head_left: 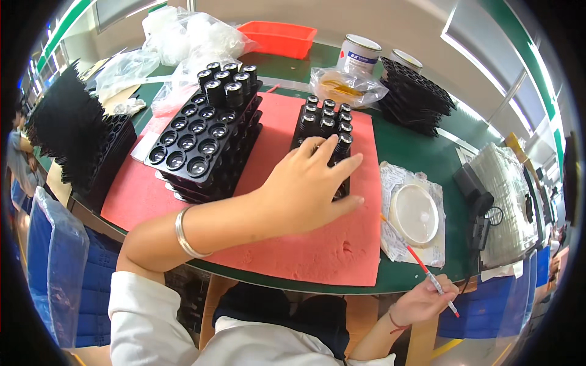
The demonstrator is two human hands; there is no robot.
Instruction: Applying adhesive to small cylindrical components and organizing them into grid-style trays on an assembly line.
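Observation:
My left hand (311,186) reaches across the red mat with its fingers spread over a narrow black tray (298,137). Small black cylinders with shiny tops (327,125) stand in that tray. The fingertips are beside the nearest cylinder (345,144); whether they touch it I cannot tell. Low at the right, my right hand (427,299) is closed round a slim red-and-white paintbrush (421,262). Its tip points toward the left rim of a round whitish dish (416,215), which sits on printed paper (430,256). Part of the narrow tray is hidden under my left hand.
Stacked black trays (195,143) with round lens pieces stand left on the red mat (293,262), taller cylinders at their far end. More black trays (415,94) are behind right and far left. Cans (360,55), a red bin (278,38) and plastic bags (195,36) line the back.

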